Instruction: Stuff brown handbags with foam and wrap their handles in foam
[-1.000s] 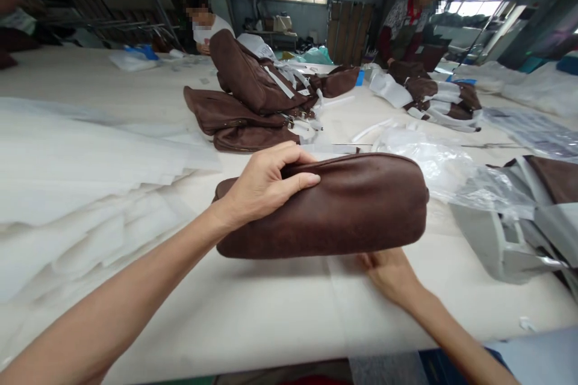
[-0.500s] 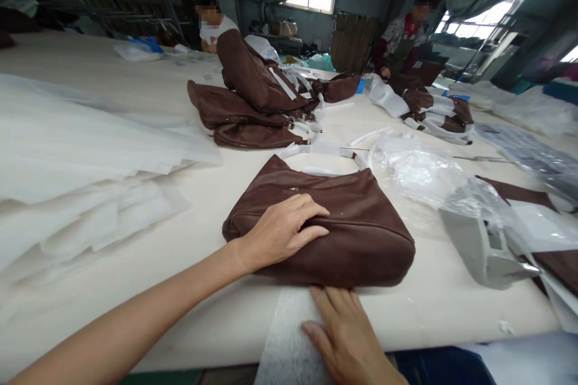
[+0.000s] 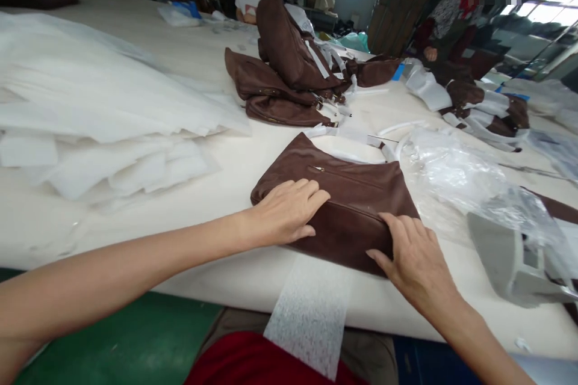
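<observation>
A dark brown leather handbag (image 3: 350, 222) lies on the table in front of me, a small zip pull showing near its top. My left hand (image 3: 289, 210) rests on the bag's left part, fingers bent over its raised seam and thumb lower down. At the right end, my right hand (image 3: 413, 255) grips the bag with fingers on the seam and thumb on the bottom panel. From under the bag a strip of white, fibrous sheet (image 3: 316, 307) hangs over the table's front edge. White-wrapped straps (image 3: 356, 158) lie behind the bag.
White sheets (image 3: 90, 102) are piled at the left of the pale table (image 3: 230, 192). Several brown bags (image 3: 289, 54) are heaped behind. Clear plastic (image 3: 456, 162) and a grey tape dispenser (image 3: 501, 258) lie on the right. Two people stand beyond the table.
My right hand has come up from the white strip below the bag onto the bag's right end. My left hand stays on the bag. The view has shifted downward and right-side things have moved rightward.
</observation>
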### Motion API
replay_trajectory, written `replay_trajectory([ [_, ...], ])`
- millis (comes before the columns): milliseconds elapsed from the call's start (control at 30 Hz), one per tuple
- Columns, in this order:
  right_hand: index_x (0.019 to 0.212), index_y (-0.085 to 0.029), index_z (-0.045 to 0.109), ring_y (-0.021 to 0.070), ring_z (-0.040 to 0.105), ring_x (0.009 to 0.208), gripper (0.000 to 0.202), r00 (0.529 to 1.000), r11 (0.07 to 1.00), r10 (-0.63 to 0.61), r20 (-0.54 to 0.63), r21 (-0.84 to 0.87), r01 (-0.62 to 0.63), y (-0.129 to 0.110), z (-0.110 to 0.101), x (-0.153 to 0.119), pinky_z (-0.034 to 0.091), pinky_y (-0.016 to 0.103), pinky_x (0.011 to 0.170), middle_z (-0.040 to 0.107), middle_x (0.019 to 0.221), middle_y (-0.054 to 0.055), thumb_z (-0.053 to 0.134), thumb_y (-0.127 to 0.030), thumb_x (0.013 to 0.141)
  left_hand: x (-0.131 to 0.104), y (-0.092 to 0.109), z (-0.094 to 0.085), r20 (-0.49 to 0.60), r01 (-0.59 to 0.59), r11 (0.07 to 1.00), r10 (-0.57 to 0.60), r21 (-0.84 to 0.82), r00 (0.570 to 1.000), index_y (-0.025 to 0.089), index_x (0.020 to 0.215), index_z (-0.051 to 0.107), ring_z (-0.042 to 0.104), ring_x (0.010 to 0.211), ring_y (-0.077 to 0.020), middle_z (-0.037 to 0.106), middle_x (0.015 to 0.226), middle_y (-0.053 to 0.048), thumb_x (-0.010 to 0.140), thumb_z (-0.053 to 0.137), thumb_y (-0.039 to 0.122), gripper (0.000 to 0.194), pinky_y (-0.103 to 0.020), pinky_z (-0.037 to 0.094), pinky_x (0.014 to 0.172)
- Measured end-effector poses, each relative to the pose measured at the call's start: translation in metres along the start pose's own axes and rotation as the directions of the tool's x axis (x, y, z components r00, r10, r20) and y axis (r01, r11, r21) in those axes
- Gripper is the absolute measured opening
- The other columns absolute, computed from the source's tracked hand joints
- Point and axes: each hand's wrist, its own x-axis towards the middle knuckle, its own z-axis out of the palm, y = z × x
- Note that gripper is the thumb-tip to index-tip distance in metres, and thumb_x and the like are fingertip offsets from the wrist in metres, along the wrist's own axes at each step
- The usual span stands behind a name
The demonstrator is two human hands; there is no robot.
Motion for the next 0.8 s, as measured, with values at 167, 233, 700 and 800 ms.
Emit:
replay_trajectory([
  [167, 0.112, -0.012, 0.052, 0.028, 0.053, 0.083, 0.025, 0.994, 0.999, -0.038, -0.107, -0.018, 0.036, 0.004, 0.007, -0.008, 0.042, 0.039, 0.068, 0.058, 0.094, 0.013, 0.052, -0.031, 0.095, 0.006, -0.006, 0.015, -0.09, -0.059, 0.991, 0.07, 0.117, 0.993, 0.018, 0.097, 0.051, 0.055, 0.081, -0.0217, 0.059, 0.094, -0.005, 0.085, 0.068, 0.021, 0.02, -0.033, 0.038, 0.063],
  [233, 0.111, -0.014, 0.052, 0.0274, 0.054, 0.085, 0.02, 0.99, 0.997, -0.065, -0.122, 0.043, 0.071, 0.006, 0.009, -0.013, 0.043, 0.039, 0.07, 0.058, 0.099, 0.014, 0.051, -0.026, 0.095, 0.004, -0.008, 0.022, -0.142, -0.08, 0.985, 0.101, 0.152, 0.985, 0.019, 0.09, 0.052, 0.053, 0.077, -0.0206, 0.059, 0.089, -0.004, 0.09, 0.058, 0.017, 0.007, -0.034, 0.036, 0.059],
  [700, 0.115, -0.02, 0.056, 0.0241, 0.06, 0.093, 0.023, 0.983, 0.867, -0.091, -0.16, 0.473, 0.157, 0.033, 0.03, -0.041, 0.055, 0.038, 0.077, 0.057, 0.102, 0.01, 0.06, -0.019, 0.092, -0.042, -0.051, 0.039, -0.209, -0.07, 0.997, 0.076, 0.037, 0.975, 0.021, 0.081, 0.055, 0.046, 0.073, -0.0197, 0.058, 0.082, -0.006, 0.094, 0.032, 0.007, 0.03, -0.033, 0.038, 0.065],
  [800, 0.114, -0.021, 0.058, 0.023, 0.062, 0.095, 0.023, 0.997, 0.84, -0.083, -0.008, 0.537, 0.074, 0.04, 0.019, -0.039, 0.056, 0.034, 0.075, 0.058, 0.105, 0.01, 0.062, -0.027, 0.093, -0.044, -0.053, 0.041, -0.272, -0.083, 0.991, 0.052, -0.106, 0.961, 0.02, 0.081, 0.053, 0.049, 0.079, -0.0192, 0.06, 0.089, -0.008, 0.089, 0.033, 0.002, 0.028, -0.032, 0.042, 0.072],
])
